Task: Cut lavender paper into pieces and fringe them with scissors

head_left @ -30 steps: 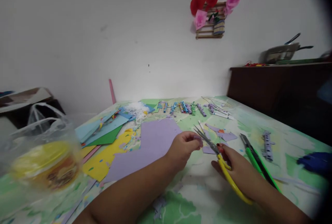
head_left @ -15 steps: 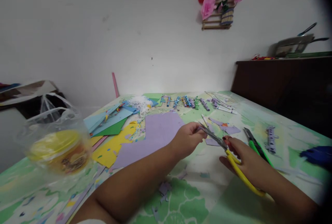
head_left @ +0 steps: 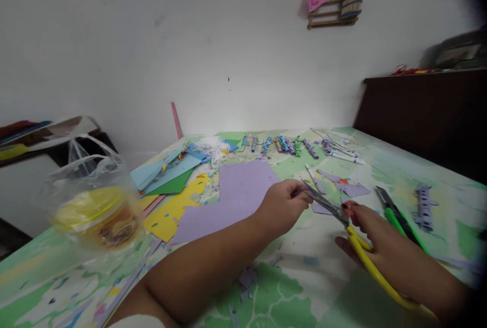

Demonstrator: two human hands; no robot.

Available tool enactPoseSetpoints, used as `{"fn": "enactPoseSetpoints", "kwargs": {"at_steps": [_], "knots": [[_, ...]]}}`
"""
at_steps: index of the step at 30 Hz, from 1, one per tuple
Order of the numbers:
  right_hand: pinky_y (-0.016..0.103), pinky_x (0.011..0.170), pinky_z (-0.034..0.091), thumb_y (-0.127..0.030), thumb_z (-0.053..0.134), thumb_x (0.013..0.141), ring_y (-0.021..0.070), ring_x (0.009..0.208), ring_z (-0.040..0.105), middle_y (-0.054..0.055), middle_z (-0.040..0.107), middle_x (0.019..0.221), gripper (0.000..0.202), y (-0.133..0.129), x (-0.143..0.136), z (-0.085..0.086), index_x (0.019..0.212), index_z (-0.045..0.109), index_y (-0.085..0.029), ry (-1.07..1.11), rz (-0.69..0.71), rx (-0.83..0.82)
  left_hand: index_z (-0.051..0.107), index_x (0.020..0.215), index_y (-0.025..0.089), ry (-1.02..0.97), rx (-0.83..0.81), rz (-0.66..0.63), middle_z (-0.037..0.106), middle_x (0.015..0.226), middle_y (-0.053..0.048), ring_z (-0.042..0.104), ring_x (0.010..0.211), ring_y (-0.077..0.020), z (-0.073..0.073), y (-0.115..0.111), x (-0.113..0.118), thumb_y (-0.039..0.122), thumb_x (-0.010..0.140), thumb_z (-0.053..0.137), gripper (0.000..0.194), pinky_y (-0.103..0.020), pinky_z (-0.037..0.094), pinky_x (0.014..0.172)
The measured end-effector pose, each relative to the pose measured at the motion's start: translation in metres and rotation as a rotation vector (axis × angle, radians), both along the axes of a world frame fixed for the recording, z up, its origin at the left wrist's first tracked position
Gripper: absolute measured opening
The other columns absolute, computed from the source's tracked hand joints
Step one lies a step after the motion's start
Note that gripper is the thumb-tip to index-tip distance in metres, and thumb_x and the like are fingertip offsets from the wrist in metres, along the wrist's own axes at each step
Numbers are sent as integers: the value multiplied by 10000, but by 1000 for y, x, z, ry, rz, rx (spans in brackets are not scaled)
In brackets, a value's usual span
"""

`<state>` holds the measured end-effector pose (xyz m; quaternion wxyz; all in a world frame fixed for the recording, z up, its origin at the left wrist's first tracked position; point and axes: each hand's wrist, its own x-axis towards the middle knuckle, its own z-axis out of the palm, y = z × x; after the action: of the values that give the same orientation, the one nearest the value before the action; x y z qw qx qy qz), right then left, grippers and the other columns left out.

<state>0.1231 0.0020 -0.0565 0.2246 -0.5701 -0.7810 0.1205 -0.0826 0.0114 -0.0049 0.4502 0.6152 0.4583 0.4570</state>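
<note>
Yellow-handled scissors slant from the right hand's curled fingers — blades reaching the left hand, its fingertips pinching a purple scrap.

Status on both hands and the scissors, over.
Right hand holding yellow scissors. Left hand pinching small purple piece by the blades. Green utility knife lying near right hand.

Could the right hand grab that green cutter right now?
Probably not straight away: the right hand is taken up with the scissors. Otherwise the way looks free, as the cutter lies close by, its visible part uncovered.
</note>
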Motion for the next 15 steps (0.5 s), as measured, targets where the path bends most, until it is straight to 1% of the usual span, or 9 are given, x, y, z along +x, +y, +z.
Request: {"fn": "enactPoseSetpoints", "kwargs": {"at_steps": [4,9,12,15], "knots": [[420,834,460,-511,550,736,299,986,579,112,597,1125,483,0,1,2,1113,489,-215,6,-15,23,610,644,170,-48,-24,-60,565,604,3,509,610,-123,0,1,1,167,645,546,65,-258,389,636],[431,859,460,-498,546,739,297,1012,569,113,588,1148,452,-1,3,1,1093,490,-225,19,8,3,612,589,170,-116,-96,-54,573,557,13,534,575,-107,3,3,2,126,642,555,89,-244,419,625],[430,851,468,-512,535,742,319,1068,542,122,570,1198,472,0,4,-2,1113,501,-223,7,7,32,621,580,170,-141,-126,-59,577,530,19,536,542,-104,1,5,1,114,623,581,81,-245,434,611],[425,862,460,-532,504,759,328,1111,514,125,543,1239,471,1,5,-3,1118,495,-227,-23,-3,27,634,580,173,-161,-155,-68,589,522,23,545,528,-103,-1,8,-2,100,611,584,93,-245,448,608]]}}
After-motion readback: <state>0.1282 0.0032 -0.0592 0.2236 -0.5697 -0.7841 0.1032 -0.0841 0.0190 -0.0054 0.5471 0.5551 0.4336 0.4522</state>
